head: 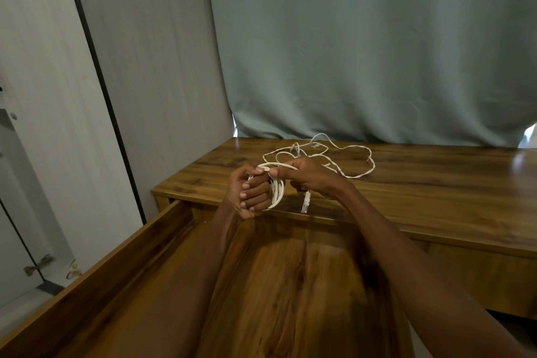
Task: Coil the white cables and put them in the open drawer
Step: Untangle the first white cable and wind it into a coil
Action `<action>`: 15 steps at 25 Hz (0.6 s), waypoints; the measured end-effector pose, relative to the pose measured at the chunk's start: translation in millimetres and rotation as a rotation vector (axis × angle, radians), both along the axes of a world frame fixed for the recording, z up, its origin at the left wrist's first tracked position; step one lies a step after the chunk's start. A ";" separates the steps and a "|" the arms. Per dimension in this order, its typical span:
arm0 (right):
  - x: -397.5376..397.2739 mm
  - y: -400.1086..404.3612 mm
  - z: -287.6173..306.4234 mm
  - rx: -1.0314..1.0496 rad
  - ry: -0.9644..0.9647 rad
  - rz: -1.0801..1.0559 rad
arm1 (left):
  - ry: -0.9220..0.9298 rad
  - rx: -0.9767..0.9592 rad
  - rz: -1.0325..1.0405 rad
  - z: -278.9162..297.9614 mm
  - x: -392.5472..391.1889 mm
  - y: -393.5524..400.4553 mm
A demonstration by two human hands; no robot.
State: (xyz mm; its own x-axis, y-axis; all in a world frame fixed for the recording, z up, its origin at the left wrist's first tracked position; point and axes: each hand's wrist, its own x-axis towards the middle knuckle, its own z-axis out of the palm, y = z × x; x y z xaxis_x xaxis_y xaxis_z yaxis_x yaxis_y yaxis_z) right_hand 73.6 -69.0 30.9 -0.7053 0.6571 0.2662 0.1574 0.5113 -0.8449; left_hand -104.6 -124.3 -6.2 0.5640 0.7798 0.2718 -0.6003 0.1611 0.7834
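Both hands work 1 white cable above the open drawer (162, 244).

Left hand (250, 192) is fisted around the coiled cable (276, 190); right hand (308, 179) pinches its top strand, a plug (305, 204) dangling below (clear connector). Another loose white cable (353, 160) sprawls on the wooden desk (436, 183), near the curtain (363, 46).

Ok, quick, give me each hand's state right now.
Left hand: fingers curled round the coil of white cable.
Right hand: pinching the same cable at the top of the coil, plug hanging below.
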 end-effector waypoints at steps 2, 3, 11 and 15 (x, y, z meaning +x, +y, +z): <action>1.0 2.1 -2.5 0.010 -0.017 -0.007 | 0.016 0.003 0.039 -2.2 1.5 1.0; 1.3 3.3 -5.0 0.009 -0.017 -0.008 | 0.041 0.002 0.073 -3.2 1.9 1.7; 8.2 4.9 -13.8 0.019 -0.003 -0.039 | 0.350 0.048 0.442 -3.4 9.2 6.8; 6.9 10.4 -19.9 -0.007 0.063 0.026 | 0.477 0.044 0.719 -2.3 18.8 13.9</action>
State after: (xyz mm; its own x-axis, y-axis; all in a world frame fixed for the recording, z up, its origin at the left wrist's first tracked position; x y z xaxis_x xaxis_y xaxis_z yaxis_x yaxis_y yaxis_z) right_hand 80.5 -58.6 11.0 -0.7039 0.6411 0.3058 0.0910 0.5084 -0.8563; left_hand -85.8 -110.4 -8.5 -0.0011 0.9855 0.1696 -0.1502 -0.1678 0.9743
